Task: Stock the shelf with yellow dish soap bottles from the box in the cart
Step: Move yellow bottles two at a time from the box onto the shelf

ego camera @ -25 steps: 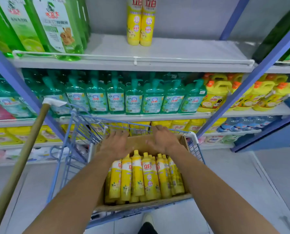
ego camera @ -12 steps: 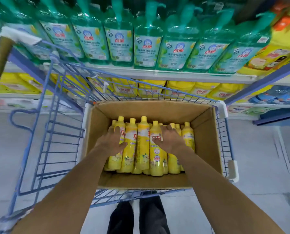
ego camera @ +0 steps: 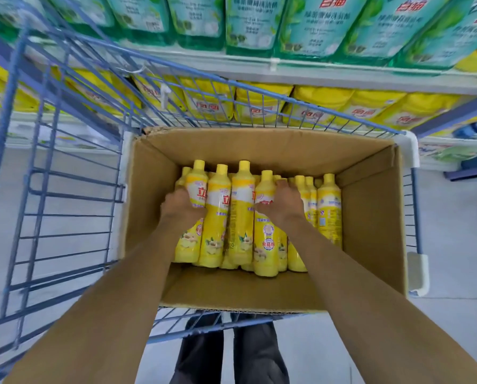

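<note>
An open cardboard box [ego camera: 370, 217] sits in a blue wire cart [ego camera: 65, 189]. Several yellow dish soap bottles [ego camera: 241, 214] lie in it, caps pointing toward the shelf. My left hand [ego camera: 180, 207] wraps around the leftmost top bottle [ego camera: 195, 187] just below its neck. My right hand [ego camera: 283, 205] closes around another top bottle [ego camera: 265, 236] to the right of centre. Both held bottles still rest among the others in the box.
Shelves stand right behind the cart: green soap bottles [ego camera: 248, 20] on the upper board, yellow refill packs [ego camera: 323, 106] below. Pale floor [ego camera: 453, 273] lies to the right of the cart. My dark trouser legs [ego camera: 229, 353] show under the cart's near edge.
My view tipped down from the shelf to the box. Both hands left the box's far rim, dropped onto the bottles and closed around one each.
</note>
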